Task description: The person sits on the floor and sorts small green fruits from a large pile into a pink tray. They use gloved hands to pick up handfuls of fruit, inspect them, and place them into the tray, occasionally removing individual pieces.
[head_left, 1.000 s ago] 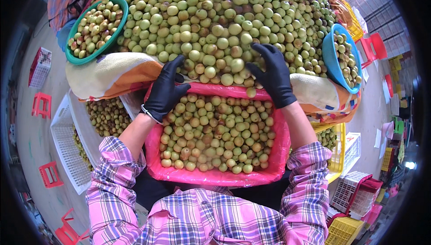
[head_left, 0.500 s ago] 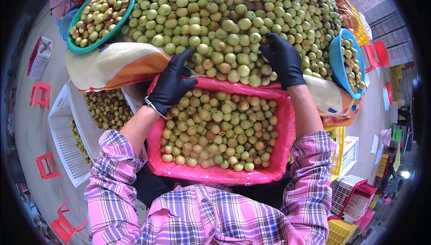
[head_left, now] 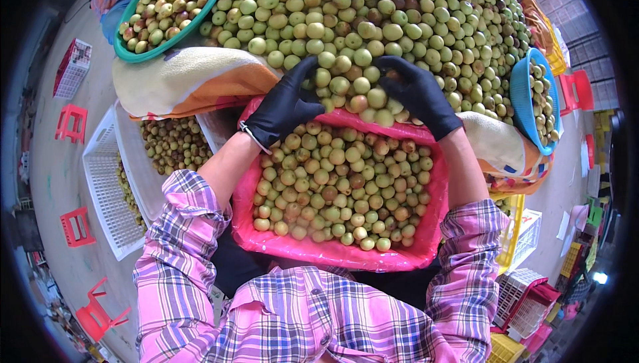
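Note:
Small round green and brownish jujubes (head_left: pixel 413 13) lie in a large heap in front of me. Close to my body stands a crate lined with pink plastic (head_left: pixel 339 260), well filled with more of the same fruit. Both my hands wear black gloves and cup a cluster of jujubes (head_left: pixel 353 87) between them at the heap's near edge, just over the crate's far rim. My left hand (head_left: pixel 283 107) curves round the cluster's left side, thumb toward me. Opposite it, my right hand (head_left: pixel 419 93) presses in from the right; its fingertips are partly hidden among the fruit.
A green basket (head_left: pixel 216 3) of jujubes sits at the heap's far left, a blue basket (head_left: pixel 526 120) at its right. Patterned cloth (head_left: pixel 193 73) edges the heap. White crates (head_left: pixel 110 190) stand on my left; red stools (head_left: pixel 71 123) dot the floor. A yellow crate (head_left: pixel 511 230) is at right.
My hands have come closer together, gathering jujubes between them and drawing them toward the crate's far rim. The whole view has shifted slightly, so things appear further right.

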The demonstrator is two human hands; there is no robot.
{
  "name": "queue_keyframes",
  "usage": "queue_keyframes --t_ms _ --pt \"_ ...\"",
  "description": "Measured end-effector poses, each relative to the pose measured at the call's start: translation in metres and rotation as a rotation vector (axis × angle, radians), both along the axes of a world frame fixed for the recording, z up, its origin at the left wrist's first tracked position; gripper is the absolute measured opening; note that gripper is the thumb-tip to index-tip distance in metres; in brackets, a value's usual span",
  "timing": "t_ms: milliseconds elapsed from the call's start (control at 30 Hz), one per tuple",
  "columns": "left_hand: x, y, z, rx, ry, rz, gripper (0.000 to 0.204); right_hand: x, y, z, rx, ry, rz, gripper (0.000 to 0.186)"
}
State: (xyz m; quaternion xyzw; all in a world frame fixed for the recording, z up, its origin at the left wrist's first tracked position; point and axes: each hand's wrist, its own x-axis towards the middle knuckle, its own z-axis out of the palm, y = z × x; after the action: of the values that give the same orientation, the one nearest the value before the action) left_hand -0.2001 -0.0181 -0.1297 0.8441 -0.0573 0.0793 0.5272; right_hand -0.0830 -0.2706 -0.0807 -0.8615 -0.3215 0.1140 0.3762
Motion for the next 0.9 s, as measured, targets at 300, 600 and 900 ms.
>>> queue_keyframes --t_ms 300,600,900 --pt "-0.003 -0.001 0.009 -0.055 0.112 -0.122 0.076 -0.048 0.021 -0.007 0.073 0.057 0.234 0.044" --pt "-0.013 -0.003 0.019 0.043 0.169 0.103 0.061 0.016 -0.060 0.011 0.296 -0.027 -0.345 0.037" --pt "-0.002 0.032 0.023 0.428 -0.053 0.298 0.067 0.106 -0.083 -0.012 0.144 -0.364 -0.312 0.069"
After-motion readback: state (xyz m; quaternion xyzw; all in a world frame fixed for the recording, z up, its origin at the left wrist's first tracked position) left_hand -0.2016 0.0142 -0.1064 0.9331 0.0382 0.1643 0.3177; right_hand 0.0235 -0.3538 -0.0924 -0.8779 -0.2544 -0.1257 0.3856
